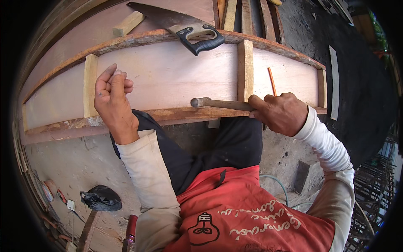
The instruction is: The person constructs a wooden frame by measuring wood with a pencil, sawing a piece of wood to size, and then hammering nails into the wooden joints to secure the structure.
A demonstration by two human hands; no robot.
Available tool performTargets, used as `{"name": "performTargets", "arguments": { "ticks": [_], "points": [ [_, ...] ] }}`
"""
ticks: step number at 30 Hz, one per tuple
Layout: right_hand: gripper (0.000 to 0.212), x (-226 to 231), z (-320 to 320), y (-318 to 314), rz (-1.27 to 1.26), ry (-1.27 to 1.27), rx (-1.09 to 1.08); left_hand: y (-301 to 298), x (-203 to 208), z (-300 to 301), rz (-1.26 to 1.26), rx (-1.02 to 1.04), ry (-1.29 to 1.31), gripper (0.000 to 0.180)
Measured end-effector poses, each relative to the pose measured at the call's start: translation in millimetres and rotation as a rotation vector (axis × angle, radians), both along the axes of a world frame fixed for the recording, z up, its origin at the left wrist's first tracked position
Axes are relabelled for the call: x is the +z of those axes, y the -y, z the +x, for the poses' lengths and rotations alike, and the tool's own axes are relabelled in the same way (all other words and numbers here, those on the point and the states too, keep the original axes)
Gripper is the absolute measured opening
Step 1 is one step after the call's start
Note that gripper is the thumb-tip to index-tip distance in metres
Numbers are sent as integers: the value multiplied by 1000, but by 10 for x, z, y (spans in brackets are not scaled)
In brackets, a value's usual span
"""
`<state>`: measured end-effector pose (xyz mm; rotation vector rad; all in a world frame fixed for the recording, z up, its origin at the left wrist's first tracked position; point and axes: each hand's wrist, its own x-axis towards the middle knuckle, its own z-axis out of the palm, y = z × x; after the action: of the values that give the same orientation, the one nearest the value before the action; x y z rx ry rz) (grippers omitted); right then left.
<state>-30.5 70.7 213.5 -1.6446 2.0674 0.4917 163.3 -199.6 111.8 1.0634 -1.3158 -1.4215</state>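
A hammer with a brown wooden handle and a dull grey metal head [212,103] is lying level along the near rail of a long pale plywood panel framed with rough reddish-brown timber [168,75], its head pointing to the person's left and sitting just over that rail. The right hand [280,112] is wrapping its fingers [268,101] tightly round the far end of the handle, gripping it. The left hand [111,96] is hovering over the panel's left part, its fingers [119,80] curling in and pinching together at the tips; whether something small is sitting between them I cannot tell. Upright pale wooden cross-battens are dividing the panel, one [90,86] just beside the left hand and another [245,69] just beyond the hammer. A thin orange pencil [272,81] is lying on the plywood near the right hand. At the far rail a handsaw with a dark blade and black-and-grey grip [184,27] is resting, with a short pale wood block [128,24] near its tip. A crumpled black plastic bag [101,198] is lying on the concrete floor, well apart.
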Motion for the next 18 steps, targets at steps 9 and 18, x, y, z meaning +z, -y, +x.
{"name": "performTargets", "arguments": {
  "ticks": [9, 18],
  "points": [
    [23, -261, -213, -155, 161, -249, -24, 209, -64, 211, 108, 53, -213, 33],
    [30, 5, 113, -16, -342, 107, 1, 172, -7, 201, 120, -61, -118, 35]
  ]
}}
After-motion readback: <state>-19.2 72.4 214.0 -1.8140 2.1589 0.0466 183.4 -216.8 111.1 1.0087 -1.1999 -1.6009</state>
